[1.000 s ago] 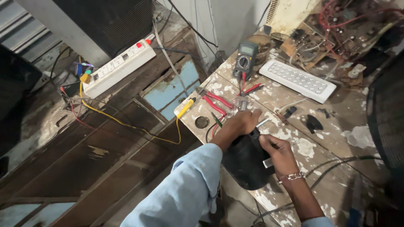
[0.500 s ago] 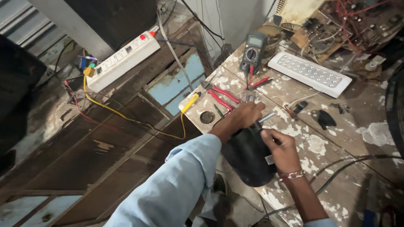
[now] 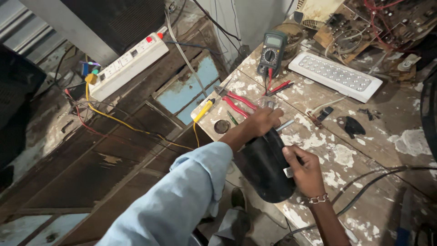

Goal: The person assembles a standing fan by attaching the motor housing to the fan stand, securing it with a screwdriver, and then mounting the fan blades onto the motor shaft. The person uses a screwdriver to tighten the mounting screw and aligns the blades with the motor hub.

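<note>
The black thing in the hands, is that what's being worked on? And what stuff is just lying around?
In use:
black rounded casing
left hand, on its top end
right hand, gripping its side

Just lying about:
red-handled pliers
meter with red and black probes
white light panel
yellow-handled screwdriver
white power strip
circuit boards

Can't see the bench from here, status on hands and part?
Left hand and right hand both grip the black housing on the bench edge. Red pliers and multimeter lie just beyond.
</note>
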Action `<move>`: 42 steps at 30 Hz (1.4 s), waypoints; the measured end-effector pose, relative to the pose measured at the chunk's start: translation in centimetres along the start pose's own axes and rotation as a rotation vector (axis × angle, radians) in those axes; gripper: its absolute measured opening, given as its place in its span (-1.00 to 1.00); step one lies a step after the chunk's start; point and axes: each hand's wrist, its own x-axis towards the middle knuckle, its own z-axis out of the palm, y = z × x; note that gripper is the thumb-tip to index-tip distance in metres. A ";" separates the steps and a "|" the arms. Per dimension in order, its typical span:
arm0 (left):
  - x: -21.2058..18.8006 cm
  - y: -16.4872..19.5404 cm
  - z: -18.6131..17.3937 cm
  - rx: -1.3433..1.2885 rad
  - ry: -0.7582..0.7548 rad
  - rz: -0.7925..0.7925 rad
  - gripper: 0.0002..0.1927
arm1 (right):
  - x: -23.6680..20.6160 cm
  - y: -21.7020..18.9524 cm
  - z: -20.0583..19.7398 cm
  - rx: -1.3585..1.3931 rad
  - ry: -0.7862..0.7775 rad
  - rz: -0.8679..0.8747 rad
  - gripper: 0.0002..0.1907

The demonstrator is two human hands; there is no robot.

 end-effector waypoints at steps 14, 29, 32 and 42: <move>3.7 1.2 1.8 0.020 -0.163 0.050 -0.79 | 1.9 0.7 -2.9 0.060 -0.011 0.041 -0.68; 4.4 5.6 -3.0 0.074 -0.261 -0.257 -0.65 | 4.1 1.8 -2.0 0.027 -0.149 0.092 -0.72; 4.4 8.0 -5.0 -0.018 -0.320 -0.464 -0.55 | 3.4 2.7 -1.7 0.056 -0.111 0.142 -0.73; 2.8 11.3 -7.0 0.019 -0.279 -0.436 -0.53 | 1.5 1.0 -0.6 0.030 -0.183 0.028 -0.68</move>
